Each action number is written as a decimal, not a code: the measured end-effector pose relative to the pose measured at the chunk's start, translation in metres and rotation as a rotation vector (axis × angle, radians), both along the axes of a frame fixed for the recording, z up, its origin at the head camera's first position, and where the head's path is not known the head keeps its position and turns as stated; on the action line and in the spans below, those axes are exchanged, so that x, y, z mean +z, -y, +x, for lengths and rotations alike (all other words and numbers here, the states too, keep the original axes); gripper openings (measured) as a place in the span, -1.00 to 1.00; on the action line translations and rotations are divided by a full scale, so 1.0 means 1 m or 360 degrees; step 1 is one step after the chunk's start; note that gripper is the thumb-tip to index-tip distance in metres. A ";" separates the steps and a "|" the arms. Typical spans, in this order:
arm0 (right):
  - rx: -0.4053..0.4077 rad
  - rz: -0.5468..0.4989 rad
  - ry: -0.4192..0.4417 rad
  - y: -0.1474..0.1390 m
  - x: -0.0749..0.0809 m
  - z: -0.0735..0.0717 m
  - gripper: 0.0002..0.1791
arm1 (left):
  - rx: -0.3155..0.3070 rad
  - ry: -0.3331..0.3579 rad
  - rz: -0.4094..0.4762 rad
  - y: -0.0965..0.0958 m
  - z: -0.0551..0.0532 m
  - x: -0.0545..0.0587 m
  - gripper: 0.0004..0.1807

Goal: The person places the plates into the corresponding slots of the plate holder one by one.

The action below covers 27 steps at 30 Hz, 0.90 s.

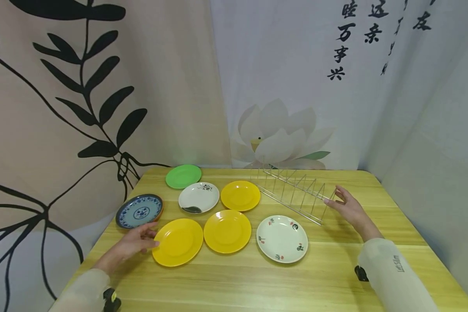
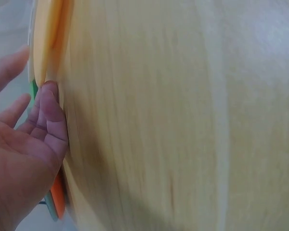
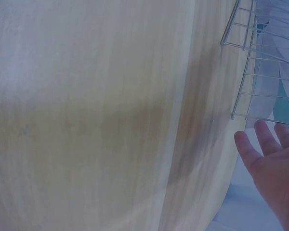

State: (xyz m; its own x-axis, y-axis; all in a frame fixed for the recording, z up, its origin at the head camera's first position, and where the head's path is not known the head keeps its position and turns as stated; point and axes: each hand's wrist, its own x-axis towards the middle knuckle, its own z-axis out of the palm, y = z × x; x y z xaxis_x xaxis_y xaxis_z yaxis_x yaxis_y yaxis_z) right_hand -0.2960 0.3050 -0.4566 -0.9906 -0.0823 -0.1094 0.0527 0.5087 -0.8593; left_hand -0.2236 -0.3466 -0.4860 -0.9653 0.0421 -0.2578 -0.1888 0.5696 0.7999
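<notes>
Two hands [image 1: 137,239] [image 1: 350,211] at a glossy round yellow plate [image 1: 178,242] and thin wire rack [image 1: 296,186]

Head: looks forward and down over the table [image 1: 234,286] from its near side, set well back, taking in both far corners. Left wrist: set close and low, turned sideways, far side at frame left; shares left hand [image 1: 134,242] and yellow plate [image 1: 178,242] with head. Right wrist: likewise close, turned oppositely; shares right hand [image 1: 350,210] and rack [image 1: 290,205] with head.
</notes>
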 end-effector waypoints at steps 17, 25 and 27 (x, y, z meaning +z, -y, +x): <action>0.0001 -0.0011 -0.0002 -0.001 -0.003 -0.001 0.14 | -0.0052 -0.0056 0.0192 0.000 0.000 0.000 -0.26; 0.0001 -0.0019 -0.0005 -0.001 -0.003 -0.001 0.12 | -0.0037 -0.0017 0.0179 -0.003 0.000 0.000 -0.30; 0.0002 -0.0023 -0.0004 -0.001 -0.003 -0.001 0.12 | -0.0025 0.0002 0.0194 -0.004 -0.001 0.000 -0.29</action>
State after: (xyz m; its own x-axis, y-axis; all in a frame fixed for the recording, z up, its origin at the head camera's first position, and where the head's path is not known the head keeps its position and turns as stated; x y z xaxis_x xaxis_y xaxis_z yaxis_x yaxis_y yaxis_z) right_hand -0.2971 0.3058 -0.4592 -0.9907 -0.0851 -0.1058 0.0500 0.4960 -0.8669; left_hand -0.2245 -0.3429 -0.4856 -0.9640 0.0884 -0.2508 -0.1814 0.4710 0.8633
